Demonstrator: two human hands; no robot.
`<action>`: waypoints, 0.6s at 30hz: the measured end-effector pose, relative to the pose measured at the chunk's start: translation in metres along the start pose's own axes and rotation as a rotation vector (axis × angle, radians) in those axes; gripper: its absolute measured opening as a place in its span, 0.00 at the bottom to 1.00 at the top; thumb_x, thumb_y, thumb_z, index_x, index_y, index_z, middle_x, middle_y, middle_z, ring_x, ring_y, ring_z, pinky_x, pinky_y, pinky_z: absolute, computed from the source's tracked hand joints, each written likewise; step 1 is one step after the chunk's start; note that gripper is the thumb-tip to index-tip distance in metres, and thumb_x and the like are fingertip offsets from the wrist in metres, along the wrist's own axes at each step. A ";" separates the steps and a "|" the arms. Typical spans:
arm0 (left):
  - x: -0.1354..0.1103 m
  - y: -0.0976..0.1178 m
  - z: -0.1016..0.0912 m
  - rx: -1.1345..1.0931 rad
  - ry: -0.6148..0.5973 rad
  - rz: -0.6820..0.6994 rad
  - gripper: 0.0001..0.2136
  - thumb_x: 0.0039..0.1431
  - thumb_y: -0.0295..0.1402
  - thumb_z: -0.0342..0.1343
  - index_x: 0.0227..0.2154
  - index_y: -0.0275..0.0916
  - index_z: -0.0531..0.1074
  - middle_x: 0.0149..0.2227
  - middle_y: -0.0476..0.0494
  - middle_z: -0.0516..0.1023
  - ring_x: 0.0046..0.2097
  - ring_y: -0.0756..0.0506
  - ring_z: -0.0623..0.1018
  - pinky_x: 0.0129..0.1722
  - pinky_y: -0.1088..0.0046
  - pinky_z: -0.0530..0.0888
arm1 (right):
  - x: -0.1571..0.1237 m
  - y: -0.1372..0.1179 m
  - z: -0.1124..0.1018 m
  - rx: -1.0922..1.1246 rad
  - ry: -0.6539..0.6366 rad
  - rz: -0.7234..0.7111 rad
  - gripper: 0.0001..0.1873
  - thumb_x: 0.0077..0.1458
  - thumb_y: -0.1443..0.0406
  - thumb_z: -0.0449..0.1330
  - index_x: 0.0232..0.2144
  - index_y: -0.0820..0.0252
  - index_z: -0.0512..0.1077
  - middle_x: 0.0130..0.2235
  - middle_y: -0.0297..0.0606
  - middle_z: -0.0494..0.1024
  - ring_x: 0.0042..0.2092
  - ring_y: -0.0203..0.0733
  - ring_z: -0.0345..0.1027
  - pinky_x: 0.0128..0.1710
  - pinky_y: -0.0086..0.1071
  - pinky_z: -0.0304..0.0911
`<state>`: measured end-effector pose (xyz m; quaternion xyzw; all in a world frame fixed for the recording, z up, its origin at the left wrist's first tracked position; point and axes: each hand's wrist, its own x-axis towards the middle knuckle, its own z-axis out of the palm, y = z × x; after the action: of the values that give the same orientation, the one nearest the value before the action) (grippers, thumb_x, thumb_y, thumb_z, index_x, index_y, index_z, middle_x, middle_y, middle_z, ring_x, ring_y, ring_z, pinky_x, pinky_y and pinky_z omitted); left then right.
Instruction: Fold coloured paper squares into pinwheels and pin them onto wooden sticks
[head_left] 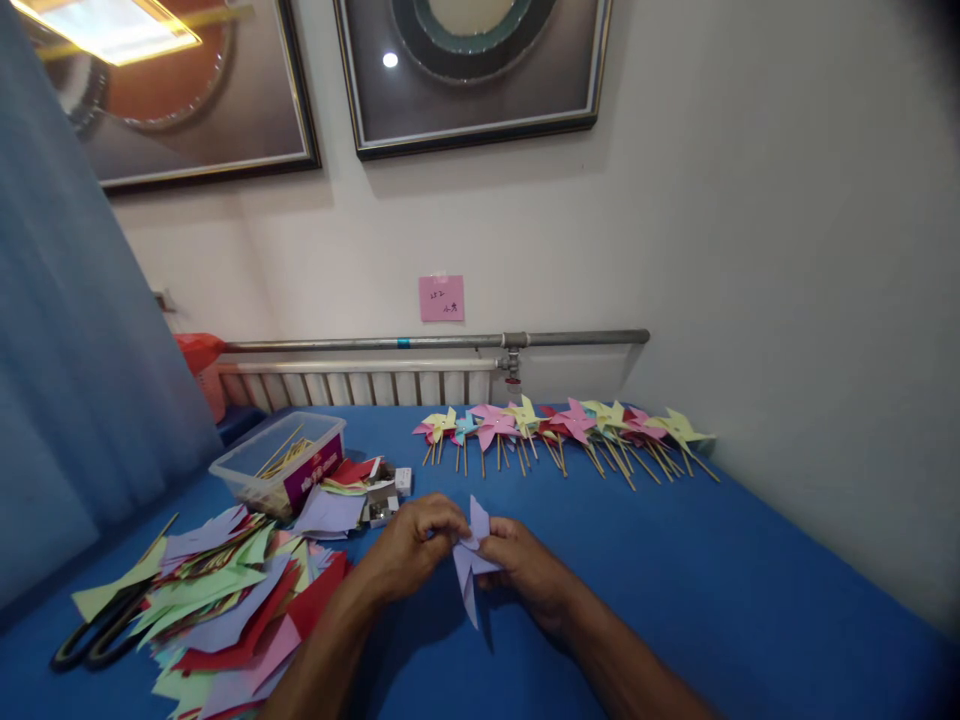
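A purple paper pinwheel (466, 568) is held up between my two hands, its pointed vanes sticking out above and below. My left hand (424, 540) pinches it near the centre with thumb and fingertips. On the other side, my right hand (521, 570) grips the paper, its thumb lying across a fold. Whether a pin or a stick is also in my fingers is hidden. Left of my hands lie small open boxes (382, 503) with tiny metal-looking pieces, beside a stack of purple paper squares (330, 513).
Finished-looking pinwheels on sticks (574, 420) lie along the back of the blue table (675, 600). A clear plastic tub (247, 483) holds sticks. At the left are a heap of cut coloured paper (240, 610) and black-handled scissors (97, 640). Pipes (450, 342) run along the wall.
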<state>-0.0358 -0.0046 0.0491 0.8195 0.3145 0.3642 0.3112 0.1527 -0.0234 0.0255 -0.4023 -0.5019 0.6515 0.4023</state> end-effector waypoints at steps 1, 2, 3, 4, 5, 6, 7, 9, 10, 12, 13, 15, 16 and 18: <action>0.000 -0.001 -0.001 0.003 -0.015 -0.010 0.14 0.57 0.22 0.50 0.35 0.40 0.81 0.39 0.45 0.79 0.42 0.47 0.78 0.45 0.72 0.72 | 0.000 0.000 0.000 0.000 -0.002 0.007 0.14 0.46 0.57 0.65 0.31 0.62 0.73 0.27 0.32 0.73 0.26 0.31 0.62 0.28 0.27 0.56; 0.000 -0.001 -0.001 0.005 -0.028 -0.018 0.14 0.58 0.22 0.50 0.35 0.40 0.81 0.38 0.45 0.79 0.42 0.47 0.78 0.45 0.72 0.72 | 0.001 0.000 0.000 0.003 -0.004 0.009 0.14 0.46 0.57 0.65 0.32 0.62 0.73 0.27 0.32 0.73 0.25 0.31 0.62 0.27 0.27 0.56; -0.001 -0.001 -0.002 0.009 -0.037 -0.023 0.14 0.58 0.22 0.50 0.35 0.40 0.81 0.38 0.45 0.79 0.42 0.48 0.78 0.45 0.72 0.72 | 0.001 0.001 -0.001 0.008 -0.008 0.009 0.14 0.46 0.58 0.65 0.32 0.62 0.73 0.27 0.32 0.73 0.25 0.31 0.62 0.27 0.27 0.56; -0.001 -0.001 -0.002 0.015 -0.041 -0.025 0.15 0.58 0.22 0.50 0.36 0.40 0.81 0.38 0.45 0.79 0.42 0.48 0.78 0.44 0.72 0.72 | 0.001 0.001 -0.001 0.010 -0.014 0.005 0.13 0.46 0.59 0.65 0.31 0.62 0.73 0.26 0.32 0.73 0.25 0.31 0.62 0.27 0.27 0.56; -0.001 -0.001 -0.002 0.024 -0.042 -0.022 0.15 0.58 0.22 0.49 0.36 0.40 0.81 0.38 0.45 0.79 0.42 0.48 0.78 0.44 0.72 0.72 | 0.001 0.001 -0.001 0.014 -0.021 0.001 0.12 0.45 0.59 0.64 0.31 0.62 0.73 0.26 0.32 0.73 0.25 0.31 0.62 0.27 0.27 0.56; -0.001 -0.001 -0.002 0.035 -0.044 -0.018 0.15 0.58 0.22 0.49 0.36 0.40 0.81 0.38 0.45 0.79 0.42 0.48 0.78 0.44 0.72 0.72 | 0.001 0.001 -0.001 0.021 -0.027 0.000 0.11 0.45 0.60 0.64 0.31 0.62 0.73 0.26 0.32 0.73 0.25 0.31 0.62 0.27 0.27 0.56; -0.001 0.000 -0.002 0.049 -0.046 -0.013 0.16 0.58 0.22 0.48 0.36 0.40 0.81 0.38 0.45 0.79 0.42 0.48 0.78 0.45 0.72 0.72 | 0.001 0.002 -0.001 0.028 -0.030 0.002 0.11 0.44 0.61 0.63 0.30 0.62 0.73 0.27 0.32 0.74 0.25 0.31 0.62 0.27 0.27 0.56; -0.001 0.003 -0.002 0.084 -0.053 -0.008 0.16 0.57 0.21 0.48 0.36 0.40 0.81 0.38 0.46 0.79 0.42 0.48 0.77 0.44 0.72 0.71 | 0.001 0.002 -0.001 0.040 -0.024 0.004 0.10 0.44 0.62 0.63 0.30 0.62 0.73 0.27 0.32 0.74 0.25 0.31 0.62 0.27 0.27 0.56; -0.001 0.004 -0.002 0.104 -0.059 -0.007 0.16 0.56 0.21 0.49 0.37 0.40 0.81 0.38 0.46 0.79 0.42 0.48 0.77 0.44 0.73 0.71 | 0.001 0.003 -0.001 0.044 -0.019 0.004 0.10 0.44 0.62 0.63 0.30 0.62 0.73 0.27 0.32 0.74 0.25 0.31 0.63 0.27 0.27 0.56; -0.001 0.008 -0.002 0.140 -0.065 -0.007 0.15 0.56 0.22 0.50 0.36 0.40 0.81 0.37 0.46 0.79 0.41 0.48 0.77 0.43 0.72 0.71 | 0.001 0.003 0.000 0.044 -0.010 0.004 0.09 0.44 0.62 0.62 0.30 0.62 0.72 0.26 0.32 0.74 0.25 0.31 0.62 0.26 0.27 0.55; -0.001 0.009 -0.002 0.152 -0.067 -0.008 0.14 0.56 0.22 0.51 0.36 0.40 0.81 0.37 0.46 0.79 0.40 0.47 0.77 0.43 0.72 0.71 | 0.001 0.003 0.000 0.041 -0.008 0.007 0.09 0.44 0.62 0.62 0.30 0.62 0.72 0.25 0.32 0.74 0.25 0.31 0.62 0.26 0.27 0.55; -0.001 0.012 -0.002 0.165 -0.070 -0.012 0.13 0.58 0.25 0.51 0.36 0.40 0.81 0.37 0.46 0.79 0.40 0.47 0.76 0.43 0.71 0.71 | 0.001 0.002 0.001 0.045 -0.004 0.014 0.09 0.44 0.62 0.62 0.29 0.61 0.72 0.26 0.32 0.74 0.25 0.31 0.62 0.27 0.27 0.55; -0.001 0.013 -0.002 0.169 -0.069 -0.015 0.12 0.59 0.26 0.51 0.36 0.40 0.81 0.37 0.46 0.79 0.40 0.47 0.76 0.44 0.71 0.71 | 0.000 0.001 0.002 0.051 -0.002 0.014 0.09 0.44 0.62 0.63 0.29 0.61 0.72 0.26 0.32 0.75 0.25 0.31 0.62 0.27 0.27 0.56; -0.001 0.013 -0.001 0.183 -0.064 -0.014 0.12 0.61 0.28 0.51 0.35 0.41 0.81 0.37 0.45 0.80 0.40 0.46 0.76 0.44 0.70 0.71 | -0.001 -0.001 0.003 0.066 0.002 0.010 0.09 0.44 0.62 0.64 0.29 0.61 0.73 0.27 0.32 0.75 0.26 0.31 0.63 0.28 0.28 0.57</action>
<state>-0.0333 -0.0132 0.0589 0.8535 0.3423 0.3052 0.2473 0.1506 -0.0255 0.0267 -0.3920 -0.4776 0.6693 0.4128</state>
